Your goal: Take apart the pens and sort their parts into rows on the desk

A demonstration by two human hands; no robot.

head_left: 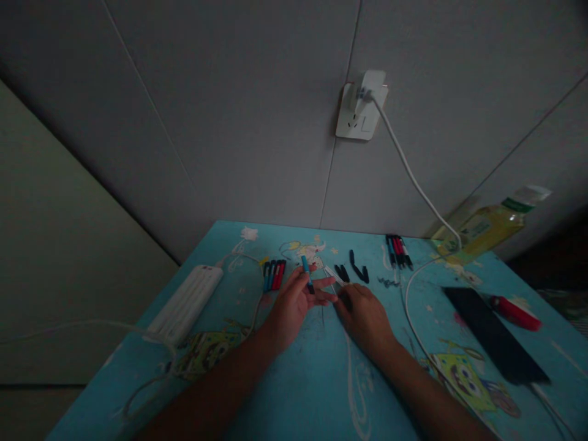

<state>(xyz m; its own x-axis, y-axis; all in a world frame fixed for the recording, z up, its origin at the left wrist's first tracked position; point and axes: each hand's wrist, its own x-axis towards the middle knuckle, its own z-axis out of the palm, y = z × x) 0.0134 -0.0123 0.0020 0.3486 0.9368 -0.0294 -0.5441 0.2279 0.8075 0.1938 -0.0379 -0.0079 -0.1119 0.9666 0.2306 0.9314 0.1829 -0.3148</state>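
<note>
My left hand (296,300) pinches a short blue pen barrel (305,266) with a dark lower end between thumb and forefinger, tilted upright. Its other fingers stretch toward my right hand (365,315), which is curled palm-down by the table surface. The right fingertips are partly hidden, and what they hold cannot be made out. Thin pale sticks (331,274), perhaps pen refills, lie just beyond the right fingers. Black pen parts (359,269) rest behind that hand, with small dark coils (388,282), seemingly springs, to their right. Blue and red pens (274,275) lie in a row left of my left hand.
More pens (399,252) lie at the back right. A white power strip (184,303) sits left, with cables around it. On the right are a bottle of yellow liquid (493,225), a flat black device (496,334), a red object (515,312) and a looping white cable (408,165).
</note>
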